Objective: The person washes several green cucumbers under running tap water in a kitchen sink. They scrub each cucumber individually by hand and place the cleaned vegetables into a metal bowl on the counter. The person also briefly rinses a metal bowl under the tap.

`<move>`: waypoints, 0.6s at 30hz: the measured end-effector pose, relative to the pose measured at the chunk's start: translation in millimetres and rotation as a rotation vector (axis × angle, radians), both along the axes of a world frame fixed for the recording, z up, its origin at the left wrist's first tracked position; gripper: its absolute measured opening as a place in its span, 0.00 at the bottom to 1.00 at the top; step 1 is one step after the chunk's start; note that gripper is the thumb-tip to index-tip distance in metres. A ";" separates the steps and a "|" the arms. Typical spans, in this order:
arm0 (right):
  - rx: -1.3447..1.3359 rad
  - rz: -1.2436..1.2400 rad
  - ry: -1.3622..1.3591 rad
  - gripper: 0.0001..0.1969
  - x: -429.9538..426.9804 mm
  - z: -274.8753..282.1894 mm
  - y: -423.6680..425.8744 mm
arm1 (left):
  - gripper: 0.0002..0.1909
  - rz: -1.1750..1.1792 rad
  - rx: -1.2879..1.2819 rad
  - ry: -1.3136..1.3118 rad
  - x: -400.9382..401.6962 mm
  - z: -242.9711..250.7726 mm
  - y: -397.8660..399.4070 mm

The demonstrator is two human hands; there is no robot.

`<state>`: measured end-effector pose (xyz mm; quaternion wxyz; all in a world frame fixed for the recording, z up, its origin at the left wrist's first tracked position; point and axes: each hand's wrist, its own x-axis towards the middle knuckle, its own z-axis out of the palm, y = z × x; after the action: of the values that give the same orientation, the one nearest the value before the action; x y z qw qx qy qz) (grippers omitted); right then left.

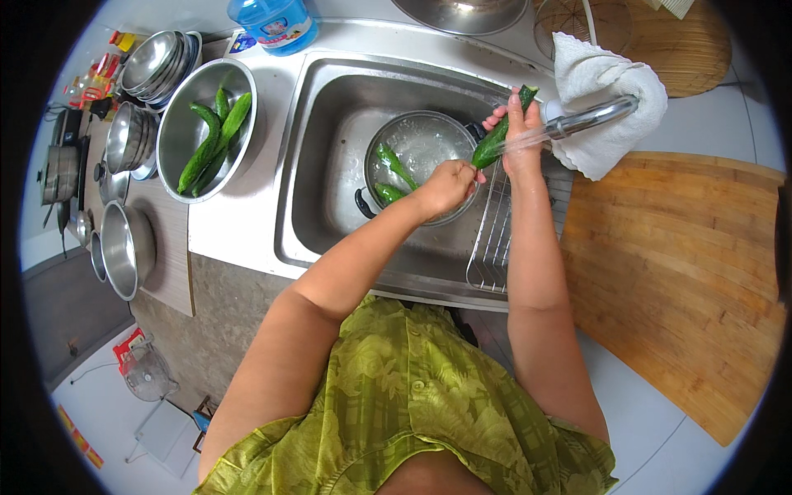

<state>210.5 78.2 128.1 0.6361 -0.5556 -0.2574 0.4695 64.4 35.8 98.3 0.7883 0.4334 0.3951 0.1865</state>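
Under the running water of a chrome faucet (594, 117), both of my hands hold one green cucumber (492, 147). My right hand (518, 133) grips its upper length, with the cut end showing above the fingers. My left hand (450, 185) closes around the lower tip. Below them, a metal pot (396, 127) with black handles stands in the stainless steel sink (334, 154). Water fills the pot, and two green pieces (388, 193), likely cucumbers, lie in it, partly hidden by my left arm. Left of the sink, a steel bowl (247, 162) holds several cucumbers (207, 145).
A wire rack (489, 260) sits at the sink's right side. A white cloth (609, 80) hangs around the faucet. To the right lies a large wooden cutting board (674, 266). A blue bottle (275, 28) stands behind the sink, and stacked metal bowls (151, 65) crowd the left counter.
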 end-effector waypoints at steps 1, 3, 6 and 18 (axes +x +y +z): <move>0.001 0.021 0.020 0.17 -3.0 -1.1 -2.2 | 0.16 0.008 0.033 0.004 1.5 0.4 0.0; 0.005 0.064 0.061 0.18 -12.3 -3.0 -12.2 | 0.15 0.035 0.079 0.034 6.5 0.1 -0.5; -0.033 0.049 0.057 0.19 -22.5 -4.8 -19.1 | 0.15 0.083 0.143 0.101 13.7 -4.6 -2.0; -0.135 -0.011 0.471 0.21 -9.8 -11.8 -18.5 | 0.16 0.098 0.538 0.133 4.7 19.8 -8.8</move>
<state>200.7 59.7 116.3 0.6425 -0.4735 -0.0671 0.5988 69.0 27.0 118.1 0.6072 0.6187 0.4028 0.2939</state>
